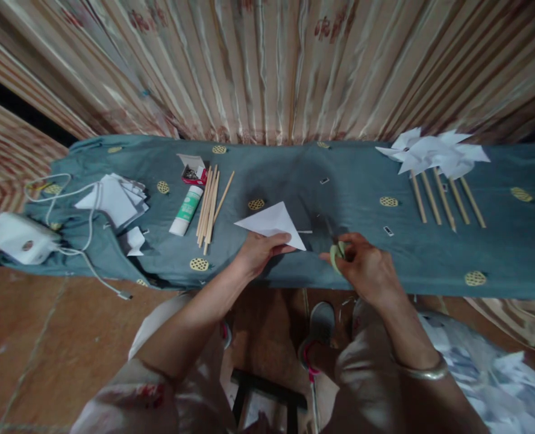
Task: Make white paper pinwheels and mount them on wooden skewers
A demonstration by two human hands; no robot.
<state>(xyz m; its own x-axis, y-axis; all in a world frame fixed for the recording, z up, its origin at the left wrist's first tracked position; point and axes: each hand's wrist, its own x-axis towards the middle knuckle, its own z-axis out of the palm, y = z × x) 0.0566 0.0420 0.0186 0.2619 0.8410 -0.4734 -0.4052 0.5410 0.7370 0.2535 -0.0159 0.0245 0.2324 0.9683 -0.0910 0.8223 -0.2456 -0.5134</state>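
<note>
A white paper folded into a triangle (272,220) is pinched in my left hand (259,252), thumb on top, above the near part of the table. My right hand (370,265) grips a pair of scissors (338,253) by its pale green handles. The scissor blades point away from me and stand apart, to the right of the paper. A thin white paper strip (305,231) shows beside the triangle's right edge; whether it is still joined to the paper I cannot tell.
Left of my hands lie wooden sticks (208,208), a glue tube (186,210), a small red box (194,173), cut paper pieces (114,200) and a white cabled device (21,238). Several paper pinwheels (439,154) on sticks lie at the right. A pleated curtain (267,72) hangs behind the table.
</note>
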